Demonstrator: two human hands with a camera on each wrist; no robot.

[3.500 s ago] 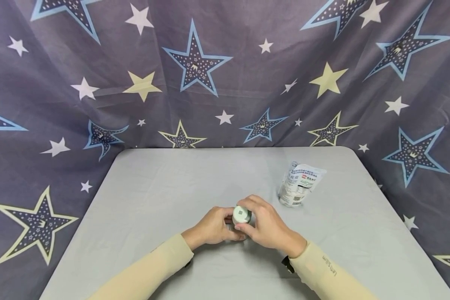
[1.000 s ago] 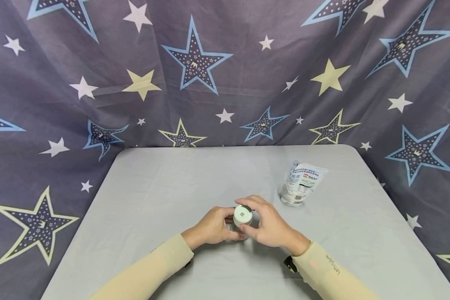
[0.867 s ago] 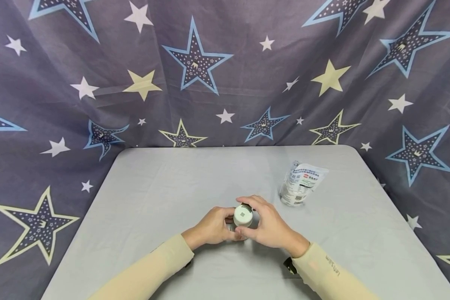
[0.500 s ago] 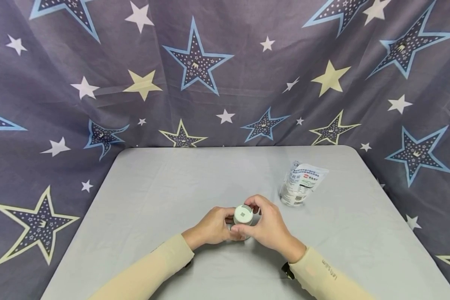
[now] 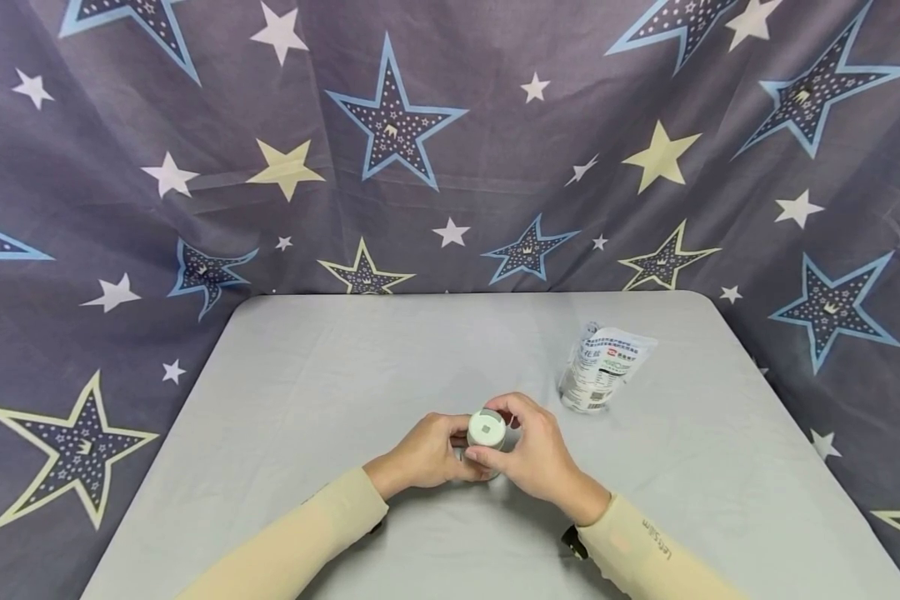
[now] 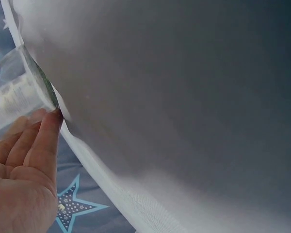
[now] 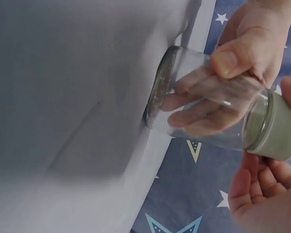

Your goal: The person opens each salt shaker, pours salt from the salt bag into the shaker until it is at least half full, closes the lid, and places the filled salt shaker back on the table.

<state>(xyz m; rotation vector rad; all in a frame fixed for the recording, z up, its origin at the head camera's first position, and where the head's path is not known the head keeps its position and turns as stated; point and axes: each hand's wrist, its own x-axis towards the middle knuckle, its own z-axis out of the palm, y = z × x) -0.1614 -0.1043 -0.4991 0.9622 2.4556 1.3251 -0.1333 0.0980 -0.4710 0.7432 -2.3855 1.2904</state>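
Note:
A clear glass jar (image 7: 213, 102) with a pale green lid (image 5: 487, 428) stands upright, its base on the grey cloth. My left hand (image 5: 426, 452) grips the jar's body from the left; through the glass, its fingers show in the right wrist view. Around the lid's edge, my right hand (image 5: 536, 454) holds with thumb on the near side and fingers on the far right side. The left wrist view catches only part of the jar (image 6: 17, 94) and of the left hand (image 6: 24, 179). No contents can be made out inside the jar.
A white and clear printed pouch (image 5: 603, 371) stands on the table to the right, beyond the right hand. Grey cloth covers the table (image 5: 330, 358). Behind and beside it hangs a dark curtain (image 5: 450, 108) with stars.
The right hand's fingers have shifted around the lid, coming off its far side and closing again on its right. The lid's top marking has turned slightly. Left hand and pouch stay put.

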